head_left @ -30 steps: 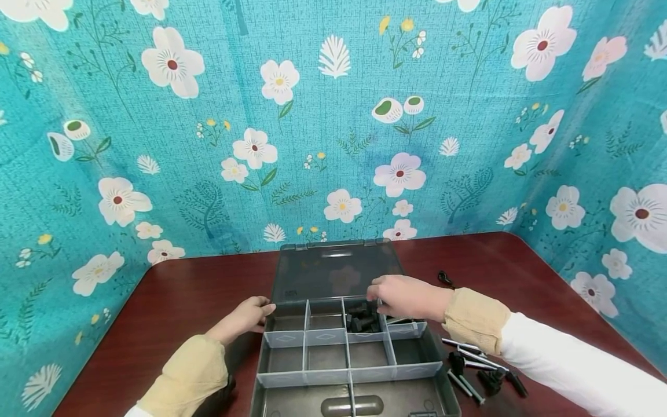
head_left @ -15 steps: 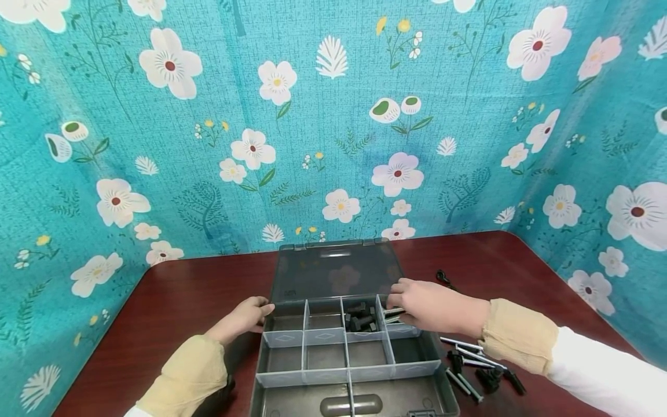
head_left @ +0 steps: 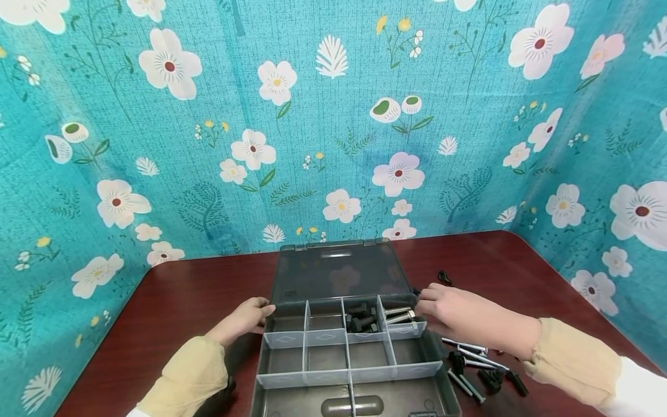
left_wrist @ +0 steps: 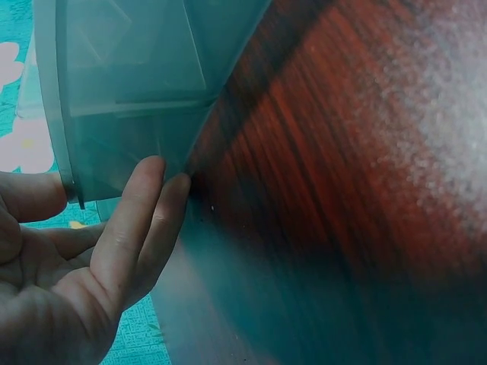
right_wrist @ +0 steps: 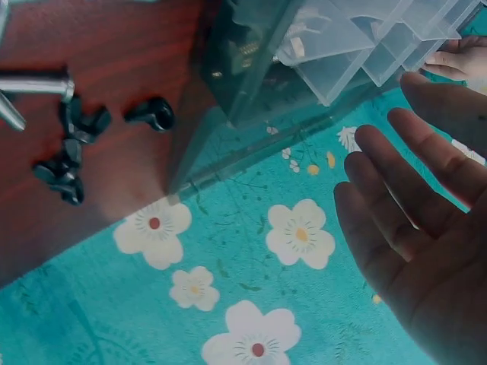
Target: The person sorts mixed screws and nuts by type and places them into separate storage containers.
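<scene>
My left hand (head_left: 247, 315) rests at the back left corner of a grey plastic compartment box (head_left: 325, 337). In the left wrist view its thumb is at the rim and its straight fingers (left_wrist: 129, 228) touch the outer side wall. Black bolts (head_left: 362, 318) fill the third back compartment; silver bolts (head_left: 398, 317) lie in the rightmost back one. Beside that compartment, at the box's right edge, hovers my right hand (head_left: 450, 313). The right wrist view shows its fingers spread, with nothing in them.
The box's see-through lid (head_left: 339, 269) lies folded back behind it. Right of the box, several loose silver bolts (head_left: 469, 362) and black pieces (head_left: 490, 380) lie on the dark red table (head_left: 203, 289). A small black item (head_left: 444, 277) sits farther back. A floral curtain surrounds the table.
My right hand has moved rightward, from over the black bolts across the silver bolts to the box's right edge. Those bolts are now uncovered. The left hand has stayed in place.
</scene>
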